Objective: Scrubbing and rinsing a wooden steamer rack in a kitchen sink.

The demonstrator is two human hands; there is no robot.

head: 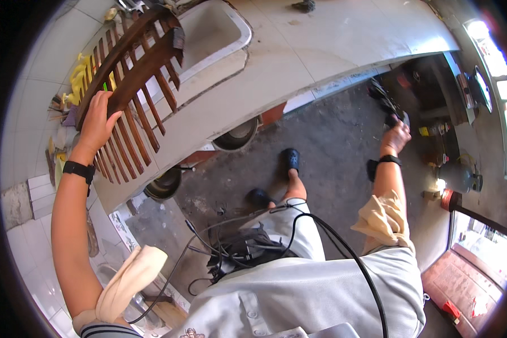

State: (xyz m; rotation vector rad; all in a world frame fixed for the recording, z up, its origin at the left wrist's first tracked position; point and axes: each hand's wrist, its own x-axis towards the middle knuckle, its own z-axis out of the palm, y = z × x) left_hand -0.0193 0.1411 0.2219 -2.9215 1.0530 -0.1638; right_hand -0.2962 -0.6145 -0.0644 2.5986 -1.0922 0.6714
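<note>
My left hand (96, 116) grips a dark brown wooden slatted rack (141, 69) by one of its two long rails. The rack is tilted above the left end of the tiled counter (279, 63) and partly covers the white sink basin (241, 31). To the right, past the counter's front edge, my right hand (396, 137) is closed around a dark, blurred object (382, 97). What that object is cannot be told. Droplets or specks show around it.
Two dark metal pans (236, 135) (164, 185) sit below the counter. A dark clump (304, 5) lies on top. Yellow bottles (81, 76) stand behind the rack. At right is a gas cylinder (454, 175). Black cables (355, 249) cross my body.
</note>
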